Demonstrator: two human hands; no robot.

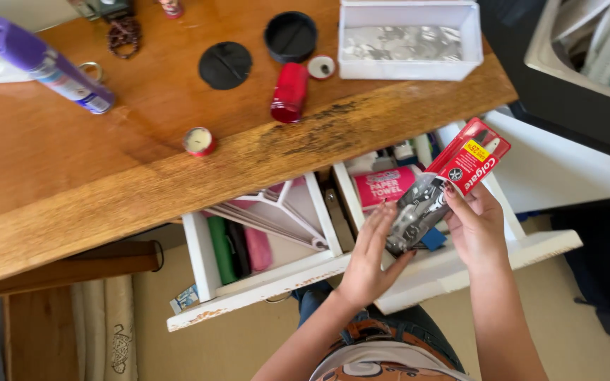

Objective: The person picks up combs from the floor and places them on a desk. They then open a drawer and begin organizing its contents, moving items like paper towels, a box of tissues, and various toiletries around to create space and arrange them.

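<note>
Both my hands hold a red-and-grey toothpaste pack (pixel 446 190) above the right-hand open drawer (pixel 503 257): right hand (pixel 476 229) gripping its right edge, fingers curled; left hand (pixel 368 264) flat w/ fingers spread against its near end. Pack tilts, red end far & right. Under it, a pink packet (pixel 384 185) lies in the drawer; left-hand drawer (pixel 248 289) holds green & pink items. Wooden desk (pixel 93 190) edge runs diagonally just beyond; a red can (pixel 289 92), purple spray can (pixel 44 65) & white box (pixel 409 39) sit farther back. Bare floor near right.
</note>
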